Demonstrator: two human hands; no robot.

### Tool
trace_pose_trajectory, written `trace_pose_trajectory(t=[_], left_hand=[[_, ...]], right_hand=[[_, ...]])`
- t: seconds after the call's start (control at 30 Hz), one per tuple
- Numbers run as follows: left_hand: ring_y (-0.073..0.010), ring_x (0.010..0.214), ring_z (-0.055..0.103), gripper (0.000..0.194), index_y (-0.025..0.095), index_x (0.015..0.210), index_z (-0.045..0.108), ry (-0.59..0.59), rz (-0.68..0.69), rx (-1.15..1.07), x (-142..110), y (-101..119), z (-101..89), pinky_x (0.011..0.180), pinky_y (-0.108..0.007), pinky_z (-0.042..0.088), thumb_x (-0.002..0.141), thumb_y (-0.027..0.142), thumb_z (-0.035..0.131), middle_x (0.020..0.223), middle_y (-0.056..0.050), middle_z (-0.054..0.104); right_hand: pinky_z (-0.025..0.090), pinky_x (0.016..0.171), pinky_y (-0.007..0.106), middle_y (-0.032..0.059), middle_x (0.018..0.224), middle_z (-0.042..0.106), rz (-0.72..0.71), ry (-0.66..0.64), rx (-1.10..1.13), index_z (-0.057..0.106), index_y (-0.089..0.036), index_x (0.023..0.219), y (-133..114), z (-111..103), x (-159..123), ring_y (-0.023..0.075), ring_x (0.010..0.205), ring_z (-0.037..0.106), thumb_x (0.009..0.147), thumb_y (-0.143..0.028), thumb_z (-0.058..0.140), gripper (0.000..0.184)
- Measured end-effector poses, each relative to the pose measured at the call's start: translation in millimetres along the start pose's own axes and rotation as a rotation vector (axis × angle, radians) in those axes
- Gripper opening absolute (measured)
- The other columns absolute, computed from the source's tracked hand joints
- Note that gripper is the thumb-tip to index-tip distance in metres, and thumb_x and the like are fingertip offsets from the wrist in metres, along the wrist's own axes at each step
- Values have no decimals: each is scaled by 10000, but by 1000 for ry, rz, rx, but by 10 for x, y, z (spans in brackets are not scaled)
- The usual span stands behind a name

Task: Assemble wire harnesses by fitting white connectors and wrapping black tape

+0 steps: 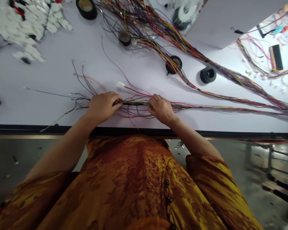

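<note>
A bundle of thin coloured wires point(136, 103) runs left to right along the near edge of the table. Around its left part my left hand point(103, 104) is closed, thumb and fingers on the wires. Loose wire ends fan out beyond it to the left. Farther right, my right hand point(161, 108) grips the same bundle with bent fingers. Between the hands, several red wires stand out from the bundle. A white connector point(120, 84) on a red wire lies just behind it. The fingertips of both hands are partly hidden.
Thicker wire bundles point(187, 48) cross the table behind, joining on the right. Black tape rolls point(86, 9) and a ribbed black roll point(208, 74) lie among them. White connectors point(26, 28) are heaped at the back left. A white box-like block point(218, 22) stands at the back right.
</note>
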State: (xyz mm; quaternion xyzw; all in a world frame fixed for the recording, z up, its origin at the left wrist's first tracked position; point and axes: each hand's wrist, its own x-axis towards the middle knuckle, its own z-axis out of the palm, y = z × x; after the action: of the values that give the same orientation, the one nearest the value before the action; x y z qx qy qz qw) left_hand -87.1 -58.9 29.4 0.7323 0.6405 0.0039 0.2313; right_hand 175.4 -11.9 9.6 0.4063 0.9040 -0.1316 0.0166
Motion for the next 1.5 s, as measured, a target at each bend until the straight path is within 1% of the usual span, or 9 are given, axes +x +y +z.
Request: trace_pose_trajectory(t=[0.3,0.5,0.73,0.97,1.13,1.23,1.3,1.4,1.5], left_hand=[[-254,979,653,309,190,1044,738,-6,132,-58,63,-367,-48,874,-350,492,843,236,508,1009,-91,707],[-218,887,650,301,197,945,736,186,42,-196,75,-488,-65,862,-337,497,795,175,476,927,-61,718],[-236,897,650,288,187,1055,686,295,-11,-150,24,-332,-78,850,-362,483,875,226,465,953,-75,723],[-276,1052,657,312,241,1150,664,196,-245,-35,-91,-529,-20,874,-374,474,923,271,451,1133,-76,729],[-282,1063,643,449,205,1183,646,158,-193,-143,-285,-594,-254,938,-395,497,896,545,588,1123,-93,712],[-299,1296,528,736,169,1369,527,298,20,-289,-291,-307,-253,1114,-437,420,823,646,656,1392,-144,581],[-276,1307,537,808,200,1423,474,221,176,-503,-203,-35,-151,1095,-408,450,791,657,685,1411,-132,572],[-200,863,684,534,191,1183,633,-12,228,-826,-34,225,-50,796,-343,561,885,630,564,919,-74,714],[-116,490,479,482,187,920,655,-57,104,-1015,14,129,-216,537,-298,453,901,644,504,564,6,533]], right_hand=[[466,808,349,97,933,649,-80,225,137,685,-179,973,-31,-16,-103,222,895,559,1015,-255,464,237],[477,839,373,82,952,666,-4,551,315,666,-216,1010,60,-113,-327,214,912,601,1007,-294,491,191],[478,765,324,80,985,701,-9,65,513,659,-187,1011,-278,-277,-61,198,869,634,945,-286,563,153],[178,394,231,-81,579,260,251,684,1410,496,-257,759,206,-633,25,74,427,179,887,-521,618,318],[204,395,222,-57,661,386,310,523,1630,467,-235,729,188,-557,7,48,462,292,726,-591,783,476],[206,412,220,-47,634,455,231,329,1661,534,-216,730,12,-458,40,45,459,339,752,-562,782,427],[192,418,224,-40,616,487,195,174,1628,577,-204,743,-67,-414,61,46,450,336,789,-545,757,388],[172,428,223,-49,589,467,207,70,1586,618,-196,795,-63,-404,55,47,452,293,826,-521,728,344],[142,434,218,-73,564,381,221,69,1627,609,-197,801,35,-420,5,44,452,240,840,-500,717,323]])
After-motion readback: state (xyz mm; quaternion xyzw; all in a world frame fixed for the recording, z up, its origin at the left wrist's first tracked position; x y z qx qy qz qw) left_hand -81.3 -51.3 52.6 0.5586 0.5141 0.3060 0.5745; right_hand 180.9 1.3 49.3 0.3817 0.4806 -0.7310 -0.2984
